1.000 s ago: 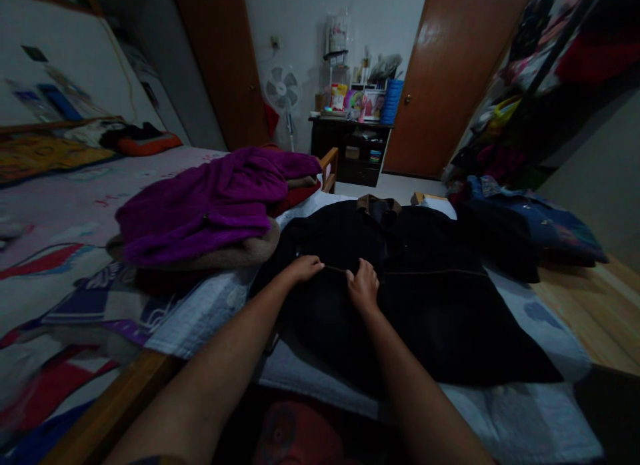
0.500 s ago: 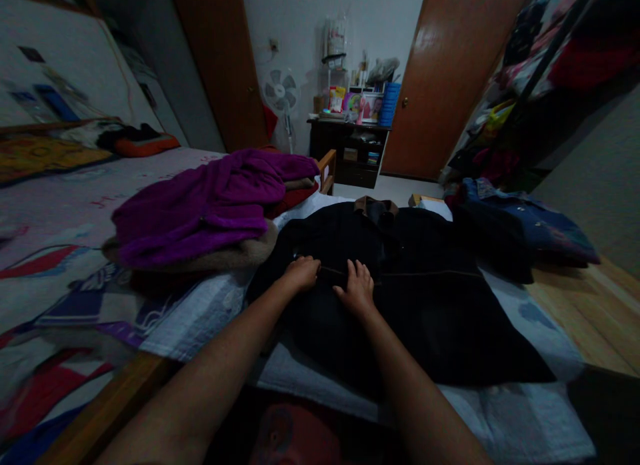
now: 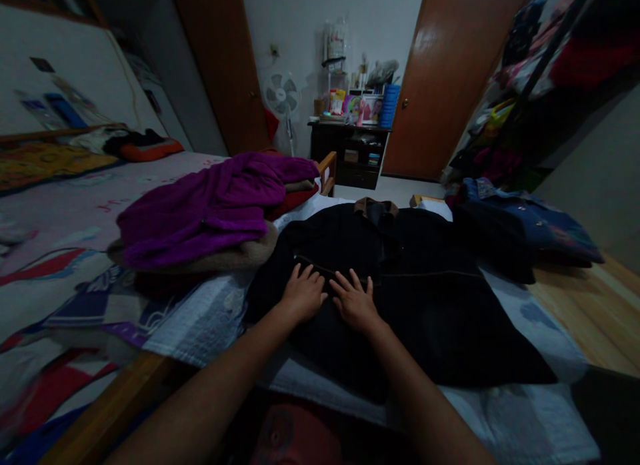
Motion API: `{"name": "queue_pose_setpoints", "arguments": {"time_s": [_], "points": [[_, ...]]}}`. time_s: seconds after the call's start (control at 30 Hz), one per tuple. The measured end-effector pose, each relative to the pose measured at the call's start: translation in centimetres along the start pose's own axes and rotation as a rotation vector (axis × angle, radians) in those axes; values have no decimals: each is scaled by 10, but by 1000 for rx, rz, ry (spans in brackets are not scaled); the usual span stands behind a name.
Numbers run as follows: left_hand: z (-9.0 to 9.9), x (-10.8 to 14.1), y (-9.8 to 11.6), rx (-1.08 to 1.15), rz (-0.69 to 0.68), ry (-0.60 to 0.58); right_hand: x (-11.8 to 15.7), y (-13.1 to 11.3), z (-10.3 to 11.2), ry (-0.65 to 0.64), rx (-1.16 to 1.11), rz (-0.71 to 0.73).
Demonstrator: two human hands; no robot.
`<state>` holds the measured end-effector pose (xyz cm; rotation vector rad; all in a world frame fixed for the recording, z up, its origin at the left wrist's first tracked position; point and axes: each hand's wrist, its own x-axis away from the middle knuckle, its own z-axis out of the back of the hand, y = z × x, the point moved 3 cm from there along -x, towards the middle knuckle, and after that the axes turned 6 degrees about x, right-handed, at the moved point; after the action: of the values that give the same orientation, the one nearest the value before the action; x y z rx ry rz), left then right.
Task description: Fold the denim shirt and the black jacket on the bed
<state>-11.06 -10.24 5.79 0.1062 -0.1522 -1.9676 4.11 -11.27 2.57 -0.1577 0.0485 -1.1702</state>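
A black jacket (image 3: 430,318) with a brown collar (image 3: 375,206) and a thin light seam across it lies spread before me on a pale cloth (image 3: 530,411). My left hand (image 3: 304,294) rests flat on its left part, fingers stretched out just below the seam. Close beside it, my right hand (image 3: 354,301) also lies on the fabric, its fingers spread. Neither hand grips the cloth. The jacket's near left part is partly hidden under my forearms.
Left of the jacket is a pile with a purple fleece garment (image 3: 200,211) on top. A folded denim jacket (image 3: 535,215) lies at the right. Behind stand a wooden post (image 3: 328,171), a fan (image 3: 283,95) and a dark cabinet (image 3: 345,155). A reddish object (image 3: 295,435) sits below the near edge.
My left hand has opened from a closed hold at the seam and now lies flat slightly lower. My right hand has spread its fingers and shifted a little left.
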Motion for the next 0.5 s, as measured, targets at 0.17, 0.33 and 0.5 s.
{"name": "queue_pose_setpoints", "arguments": {"time_s": [0.17, 0.33, 0.5], "points": [[11, -9, -33, 5, 61, 37, 11, -2, 2, 26, 26, 98], [8, -6, -48, 45, 55, 2, 14, -2, 0, 40, -28, 140], [9, -4, -58, 225, 55, -30, -1, -5, 17, 76, -96, 117]]}}
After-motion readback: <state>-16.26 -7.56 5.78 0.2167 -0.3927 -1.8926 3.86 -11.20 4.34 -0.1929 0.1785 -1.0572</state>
